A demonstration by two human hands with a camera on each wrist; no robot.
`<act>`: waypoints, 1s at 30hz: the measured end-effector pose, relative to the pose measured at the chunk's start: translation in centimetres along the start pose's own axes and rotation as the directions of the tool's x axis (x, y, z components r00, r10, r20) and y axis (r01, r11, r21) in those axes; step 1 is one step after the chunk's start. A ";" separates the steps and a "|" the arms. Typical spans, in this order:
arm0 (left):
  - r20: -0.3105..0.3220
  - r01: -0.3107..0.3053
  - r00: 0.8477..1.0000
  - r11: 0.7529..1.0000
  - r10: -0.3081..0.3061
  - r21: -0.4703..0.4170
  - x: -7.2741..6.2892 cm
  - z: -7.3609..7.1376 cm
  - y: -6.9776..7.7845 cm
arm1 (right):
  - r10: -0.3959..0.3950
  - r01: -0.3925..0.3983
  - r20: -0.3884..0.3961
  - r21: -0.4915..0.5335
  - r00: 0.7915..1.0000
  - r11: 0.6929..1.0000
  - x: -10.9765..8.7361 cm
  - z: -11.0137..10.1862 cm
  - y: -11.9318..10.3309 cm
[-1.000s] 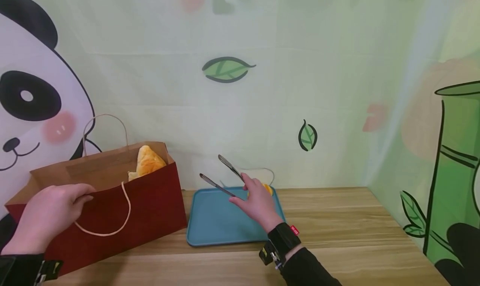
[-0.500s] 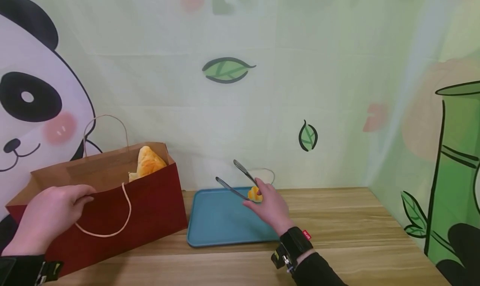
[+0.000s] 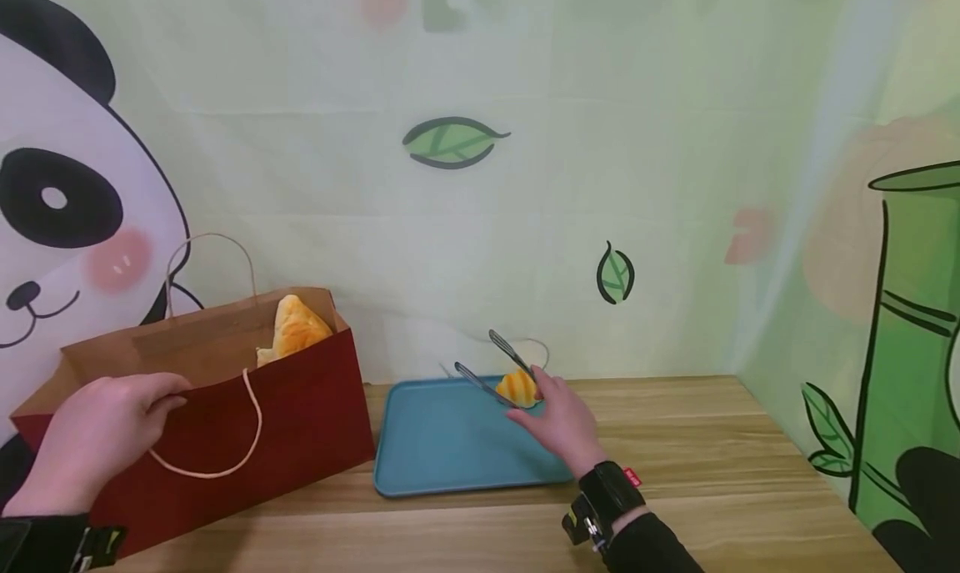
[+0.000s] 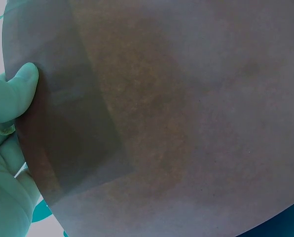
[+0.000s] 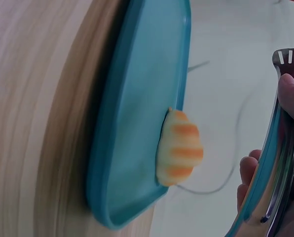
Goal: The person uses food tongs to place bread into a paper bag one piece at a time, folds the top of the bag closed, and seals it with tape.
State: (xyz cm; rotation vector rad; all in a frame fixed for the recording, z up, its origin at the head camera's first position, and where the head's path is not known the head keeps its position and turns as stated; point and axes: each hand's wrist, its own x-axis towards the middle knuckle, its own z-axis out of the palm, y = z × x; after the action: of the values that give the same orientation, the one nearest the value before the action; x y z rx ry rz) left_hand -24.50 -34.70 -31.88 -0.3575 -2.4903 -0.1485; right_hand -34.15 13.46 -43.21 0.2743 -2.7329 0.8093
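Observation:
My left hand [image 3: 105, 431] pinches the front rim of a red paper bag [image 3: 300, 427] with a brown inside and string handles. A golden bread piece [image 3: 298, 327] pokes out of the bag's right end. In my right hand [image 3: 558, 419] are metal tongs [image 3: 480, 381], their two arms spread apart with nothing between the tips. A striped bread roll [image 5: 180, 150] lies at the right back end of the blue tray [image 3: 442, 448]; in the head view the tongs overlap it. In the left wrist view, thumb and fingers hold the edge of the bag's paper [image 4: 152, 108].
The wooden table [image 3: 660, 448] extends to the right of the tray. Behind it hangs a pale green printed backdrop [image 3: 675, 139] with leaves and a panda. A thin cord [image 3: 543, 352] runs behind the tray.
My right hand has moved right and slightly down with the tongs, from the middle of the tray to the bread roll, which now shows more. My left hand still holds the bag rim.

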 end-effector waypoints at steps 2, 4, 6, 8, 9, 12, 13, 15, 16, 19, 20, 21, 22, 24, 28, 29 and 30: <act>0.004 0.004 1.000 1.000 -0.004 -0.003 0.0 0.0 0.0 | 0.011 -0.011 0.003 -0.013 1.000 1.000 0.0 -0.1 0.4; 0.007 0.006 1.000 1.000 -0.006 -0.004 0.0 0.1 0.0 | 0.019 -0.019 0.009 -0.026 1.000 0.999 0.0 -0.3 0.8; 0.009 0.008 1.000 1.000 -0.008 -0.003 0.0 0.1 0.0 | 0.030 -0.029 0.019 -0.037 0.999 0.999 0.0 -0.4 1.2; 0.013 0.012 1.000 1.000 -0.012 0.000 0.0 0.1 0.0 | 0.041 -0.040 0.034 -0.047 0.999 0.998 -0.1 -0.4 1.6; 0.012 0.013 1.000 1.000 -0.013 0.000 -0.1 0.1 0.0 | 0.049 -0.047 0.040 -0.049 0.998 0.998 -0.1 -0.5 1.8; 0.012 0.016 1.000 1.000 -0.016 -0.004 -0.1 0.0 0.0 | 0.076 -0.073 0.057 -0.058 0.995 0.996 -0.2 -0.6 2.3; 0.011 0.016 1.000 1.000 -0.015 -0.007 -0.1 0.0 0.1 | 0.085 -0.081 0.062 -0.061 0.994 0.995 -0.2 -0.6 2.5; 0.009 0.014 1.000 1.000 -0.014 -0.011 -0.1 0.0 0.1 | 0.099 -0.095 0.068 -0.063 0.993 0.993 -0.3 -0.6 2.7; 0.009 0.014 1.000 1.000 -0.014 -0.012 -0.1 0.0 0.1 | 0.104 -0.099 0.072 -0.065 0.992 0.993 -0.3 -0.6 2.9; 0.008 0.012 1.000 1.000 -0.012 -0.014 -0.1 -0.1 0.2 | 0.119 -0.112 0.085 -0.077 0.989 0.991 -0.4 -0.6 3.1; 0.008 0.013 1.000 1.000 -0.013 -0.014 -0.1 -0.1 0.2 | 0.122 -0.115 0.087 -0.081 0.989 0.990 -0.4 -0.6 3.2; 0.009 0.014 1.000 1.000 -0.014 -0.014 -0.1 -0.1 0.2 | 0.125 -0.117 0.089 -0.085 0.988 0.989 -0.4 -0.5 3.3; 0.010 0.015 1.000 1.000 -0.015 -0.014 -0.1 -0.1 0.2 | 0.125 -0.117 0.090 -0.090 0.988 0.989 -0.4 -0.5 3.4; 0.012 0.015 1.000 1.000 -0.015 -0.014 -0.1 -0.1 0.2 | 0.125 -0.116 0.089 -0.102 0.988 0.988 -0.3 -0.5 3.5; 0.011 0.014 1.000 1.000 -0.014 -0.016 -0.1 -0.1 0.1 | 0.118 -0.108 0.084 -0.115 0.989 0.988 -0.3 -0.5 3.8; 0.009 0.011 1.000 1.000 -0.011 -0.016 -0.1 -0.1 0.1 | 0.119 -0.109 0.083 -0.118 0.989 0.987 -0.3 -0.5 3.9; 0.007 0.009 1.000 1.000 -0.009 -0.016 -0.1 -0.1 0.1 | 0.119 -0.109 0.081 -0.123 0.990 0.986 -0.3 -0.5 3.9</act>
State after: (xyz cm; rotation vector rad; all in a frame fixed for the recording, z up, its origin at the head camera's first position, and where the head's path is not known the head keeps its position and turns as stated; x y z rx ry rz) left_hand -24.34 -34.67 -31.81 -0.3541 -2.4986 -0.1712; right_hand -34.81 16.98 -44.89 0.1328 -2.8887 0.6751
